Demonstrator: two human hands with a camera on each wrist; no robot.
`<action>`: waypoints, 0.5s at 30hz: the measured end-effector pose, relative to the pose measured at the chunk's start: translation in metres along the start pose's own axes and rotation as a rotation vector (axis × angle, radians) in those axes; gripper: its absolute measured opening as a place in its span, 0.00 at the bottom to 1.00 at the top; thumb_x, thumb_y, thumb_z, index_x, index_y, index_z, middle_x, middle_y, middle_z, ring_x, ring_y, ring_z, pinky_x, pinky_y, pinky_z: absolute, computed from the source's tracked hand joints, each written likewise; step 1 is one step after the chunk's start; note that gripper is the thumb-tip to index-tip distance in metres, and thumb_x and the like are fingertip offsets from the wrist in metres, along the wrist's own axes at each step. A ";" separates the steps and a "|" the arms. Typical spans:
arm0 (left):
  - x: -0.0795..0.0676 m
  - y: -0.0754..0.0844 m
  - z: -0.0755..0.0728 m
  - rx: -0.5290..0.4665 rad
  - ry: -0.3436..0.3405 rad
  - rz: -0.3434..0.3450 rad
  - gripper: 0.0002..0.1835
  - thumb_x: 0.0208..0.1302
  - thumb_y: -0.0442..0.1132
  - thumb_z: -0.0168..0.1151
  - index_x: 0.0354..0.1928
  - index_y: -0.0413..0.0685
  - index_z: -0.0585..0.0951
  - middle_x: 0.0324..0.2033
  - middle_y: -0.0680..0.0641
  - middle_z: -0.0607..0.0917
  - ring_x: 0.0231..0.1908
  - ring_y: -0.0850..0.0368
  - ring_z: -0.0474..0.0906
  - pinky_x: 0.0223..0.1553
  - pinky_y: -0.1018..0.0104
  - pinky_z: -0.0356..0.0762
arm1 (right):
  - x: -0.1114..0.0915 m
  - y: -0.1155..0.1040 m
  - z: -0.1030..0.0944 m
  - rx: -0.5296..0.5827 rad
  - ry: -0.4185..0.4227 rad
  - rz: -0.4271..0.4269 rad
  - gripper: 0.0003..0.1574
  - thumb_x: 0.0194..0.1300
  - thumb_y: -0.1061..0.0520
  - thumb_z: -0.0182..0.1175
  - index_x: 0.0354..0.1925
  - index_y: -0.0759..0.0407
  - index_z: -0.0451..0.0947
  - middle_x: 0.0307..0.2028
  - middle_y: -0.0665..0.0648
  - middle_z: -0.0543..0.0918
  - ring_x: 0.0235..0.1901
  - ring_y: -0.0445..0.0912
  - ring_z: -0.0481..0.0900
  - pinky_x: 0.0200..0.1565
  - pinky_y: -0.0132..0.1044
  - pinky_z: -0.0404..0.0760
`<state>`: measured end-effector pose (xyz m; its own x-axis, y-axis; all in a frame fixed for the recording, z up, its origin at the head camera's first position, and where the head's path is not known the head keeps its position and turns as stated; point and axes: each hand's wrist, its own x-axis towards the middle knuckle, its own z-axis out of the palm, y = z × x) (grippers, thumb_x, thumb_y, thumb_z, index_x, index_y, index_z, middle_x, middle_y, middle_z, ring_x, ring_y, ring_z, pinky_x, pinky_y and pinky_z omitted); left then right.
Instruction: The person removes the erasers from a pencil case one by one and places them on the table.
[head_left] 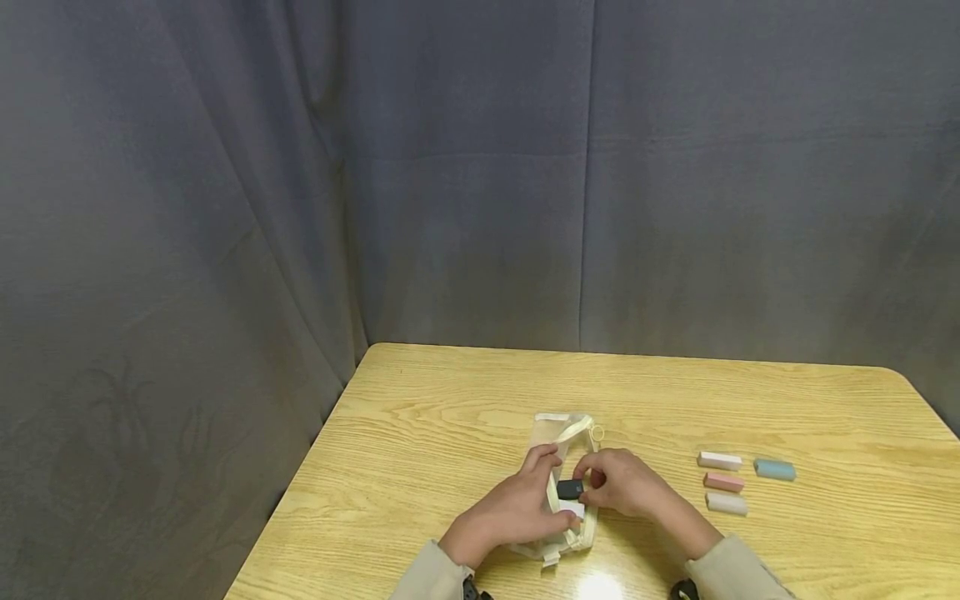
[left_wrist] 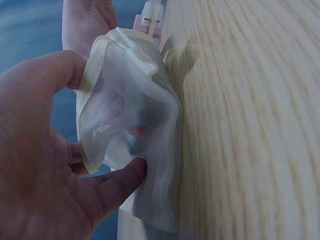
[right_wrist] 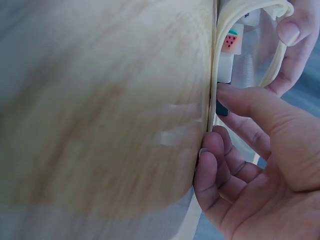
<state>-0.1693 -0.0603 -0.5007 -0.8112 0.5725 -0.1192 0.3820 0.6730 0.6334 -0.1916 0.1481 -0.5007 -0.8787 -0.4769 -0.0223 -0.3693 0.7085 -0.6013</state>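
A translucent mesh zip pouch (head_left: pixel 549 428) with cream trim lies on the table, its mouth spread. My left hand (head_left: pixel 513 507) grips one edge; the left wrist view shows its thumb and fingers on either side of the mesh (left_wrist: pixel 159 165). At the opening, my right hand (head_left: pixel 628 483) pinches a small dark block (head_left: pixel 568 489), with the thumb against it in the right wrist view. Beside the dark piece is a white block (head_left: pixel 572 507). Farther along inside, a block with a strawberry print (right_wrist: pixel 232 41) shows. The pouch's far inside is partly hidden.
To the right of the pouch lie a white block (head_left: pixel 719 461), a pink block (head_left: pixel 723 482), a pale grey block (head_left: pixel 726 502) and a blue block (head_left: pixel 775 469). A dark grey curtain (head_left: pixel 465 183) hangs behind the wooden table (head_left: pixel 420 417).
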 end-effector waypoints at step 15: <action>-0.001 0.001 0.000 -0.018 -0.013 -0.013 0.44 0.56 0.61 0.58 0.70 0.50 0.55 0.70 0.63 0.43 0.19 0.66 0.72 0.22 0.72 0.73 | -0.010 0.000 -0.008 0.022 0.063 -0.043 0.13 0.48 0.60 0.68 0.35 0.51 0.79 0.23 0.46 0.75 0.23 0.39 0.69 0.24 0.31 0.70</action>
<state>-0.1681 -0.0604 -0.4998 -0.8101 0.5699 -0.1377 0.3632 0.6721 0.6453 -0.1853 0.1571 -0.4936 -0.8796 -0.4727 0.0538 -0.4010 0.6759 -0.6183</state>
